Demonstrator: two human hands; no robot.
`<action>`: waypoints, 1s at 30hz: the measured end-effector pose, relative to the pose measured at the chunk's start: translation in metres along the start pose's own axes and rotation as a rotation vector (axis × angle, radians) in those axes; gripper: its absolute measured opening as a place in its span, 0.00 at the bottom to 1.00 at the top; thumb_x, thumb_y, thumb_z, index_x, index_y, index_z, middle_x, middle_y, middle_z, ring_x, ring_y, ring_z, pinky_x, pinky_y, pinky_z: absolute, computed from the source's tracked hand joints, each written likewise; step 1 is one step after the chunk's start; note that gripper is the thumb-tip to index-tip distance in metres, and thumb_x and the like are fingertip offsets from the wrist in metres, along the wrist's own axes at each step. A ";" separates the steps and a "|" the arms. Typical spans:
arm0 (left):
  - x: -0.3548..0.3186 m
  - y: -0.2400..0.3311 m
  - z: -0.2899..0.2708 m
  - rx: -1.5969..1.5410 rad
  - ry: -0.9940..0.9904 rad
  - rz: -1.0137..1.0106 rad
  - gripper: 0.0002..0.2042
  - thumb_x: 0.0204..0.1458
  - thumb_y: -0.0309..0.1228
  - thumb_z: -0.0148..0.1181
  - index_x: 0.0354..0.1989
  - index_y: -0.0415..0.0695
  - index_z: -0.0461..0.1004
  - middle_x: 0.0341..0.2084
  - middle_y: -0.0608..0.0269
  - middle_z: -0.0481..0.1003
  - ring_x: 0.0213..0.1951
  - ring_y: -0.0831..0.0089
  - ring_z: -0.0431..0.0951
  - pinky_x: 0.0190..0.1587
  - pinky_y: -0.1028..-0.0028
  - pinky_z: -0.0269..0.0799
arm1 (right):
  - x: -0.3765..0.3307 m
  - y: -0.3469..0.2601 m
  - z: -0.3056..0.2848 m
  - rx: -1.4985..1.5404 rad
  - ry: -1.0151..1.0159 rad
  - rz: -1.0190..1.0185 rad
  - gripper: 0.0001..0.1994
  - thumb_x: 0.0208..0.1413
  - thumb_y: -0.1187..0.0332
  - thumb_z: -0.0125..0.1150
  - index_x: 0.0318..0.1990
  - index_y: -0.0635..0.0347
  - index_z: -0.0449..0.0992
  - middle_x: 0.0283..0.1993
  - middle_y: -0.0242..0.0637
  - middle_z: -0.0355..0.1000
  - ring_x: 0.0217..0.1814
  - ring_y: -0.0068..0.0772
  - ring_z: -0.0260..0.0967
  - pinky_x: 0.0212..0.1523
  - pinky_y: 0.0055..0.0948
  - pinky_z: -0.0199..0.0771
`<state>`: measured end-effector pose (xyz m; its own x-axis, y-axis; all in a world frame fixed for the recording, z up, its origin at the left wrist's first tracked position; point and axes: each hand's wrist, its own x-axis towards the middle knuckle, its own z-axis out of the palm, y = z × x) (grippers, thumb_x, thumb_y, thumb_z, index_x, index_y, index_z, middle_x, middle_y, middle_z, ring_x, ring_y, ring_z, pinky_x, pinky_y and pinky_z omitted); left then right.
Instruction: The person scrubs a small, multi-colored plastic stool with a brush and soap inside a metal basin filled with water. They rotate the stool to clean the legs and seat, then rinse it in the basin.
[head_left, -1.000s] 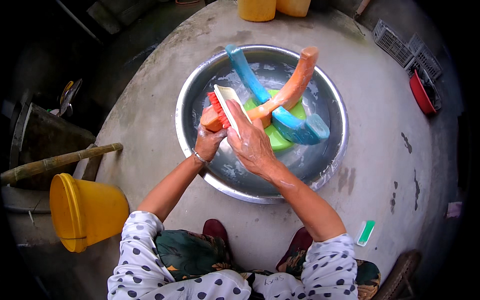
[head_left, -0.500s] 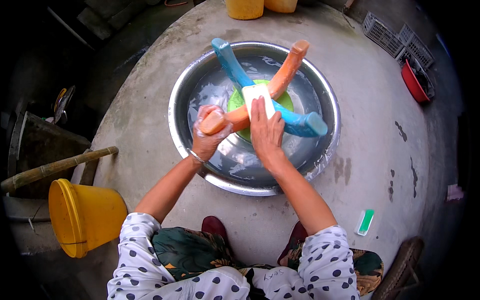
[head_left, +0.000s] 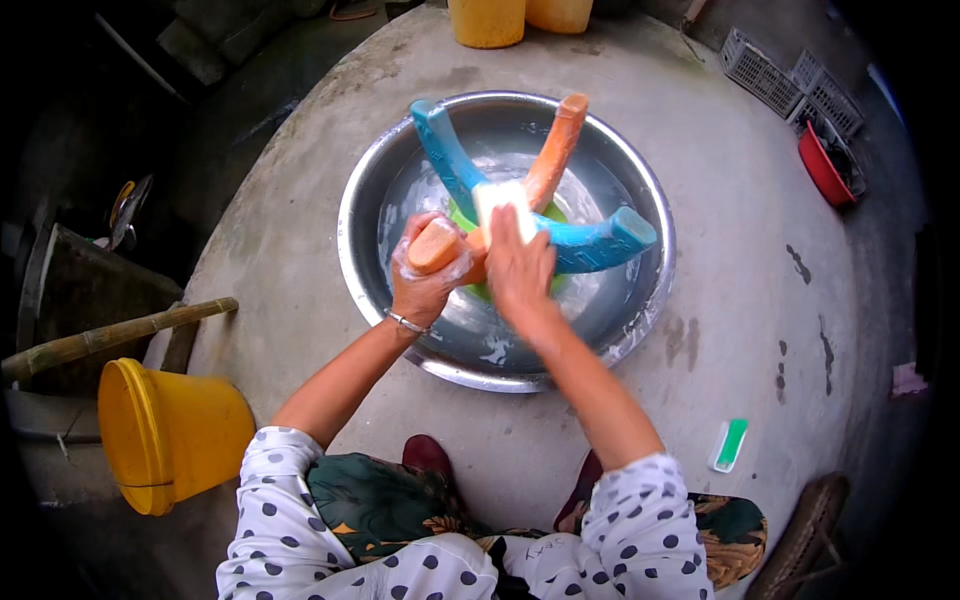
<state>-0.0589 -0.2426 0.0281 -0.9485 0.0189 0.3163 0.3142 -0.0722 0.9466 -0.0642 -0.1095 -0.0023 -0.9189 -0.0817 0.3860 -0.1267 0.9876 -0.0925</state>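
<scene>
Though dim around, pale concrete floor

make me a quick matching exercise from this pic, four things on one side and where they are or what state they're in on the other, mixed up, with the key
Column 1
1. left hand
2. white brush
3. red basin
4. metal basin

Column 2
A. at the far right, beside grey crates
B. with water in it
C. wrapped around an orange stool leg
D. under the right hand

Pairs: 1-C, 2-D, 3-A, 4-B
</scene>
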 end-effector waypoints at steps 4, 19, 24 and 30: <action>-0.008 -0.003 -0.004 0.066 0.026 0.020 0.23 0.39 0.21 0.67 0.44 0.44 0.64 0.35 0.67 0.70 0.41 0.76 0.72 0.47 0.76 0.68 | -0.014 -0.001 -0.015 0.117 -0.030 -0.018 0.25 0.49 0.72 0.49 0.58 0.59 0.62 0.63 0.40 0.57 0.35 0.46 0.61 0.35 0.39 0.64; 0.005 0.030 0.004 0.186 -0.062 0.004 0.17 0.38 0.21 0.63 0.38 0.43 0.67 0.31 0.69 0.68 0.36 0.81 0.69 0.44 0.80 0.64 | 0.081 0.047 0.002 -0.425 0.036 -0.060 0.27 0.49 0.68 0.51 0.61 0.56 0.59 0.64 0.32 0.55 0.45 0.38 0.58 0.42 0.33 0.57; 0.003 0.040 0.003 0.253 -0.080 0.043 0.14 0.38 0.22 0.63 0.35 0.42 0.69 0.29 0.67 0.69 0.35 0.79 0.71 0.42 0.79 0.65 | 0.098 0.087 0.008 -0.555 0.016 -0.241 0.27 0.55 0.66 0.46 0.64 0.41 0.55 0.70 0.25 0.46 0.51 0.41 0.55 0.46 0.37 0.54; 0.004 0.044 -0.017 0.334 -0.095 0.144 0.14 0.37 0.21 0.63 0.35 0.41 0.70 0.29 0.64 0.72 0.34 0.77 0.73 0.40 0.78 0.67 | 0.130 0.148 -0.029 -0.450 0.073 -0.816 0.29 0.53 0.73 0.43 0.64 0.39 0.54 0.68 0.22 0.50 0.40 0.36 0.62 0.41 0.32 0.64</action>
<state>-0.0497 -0.2627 0.0698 -0.8907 0.1258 0.4369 0.4547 0.2484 0.8553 -0.1918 0.0300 0.0614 -0.5817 -0.7795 0.2324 -0.5520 0.5881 0.5911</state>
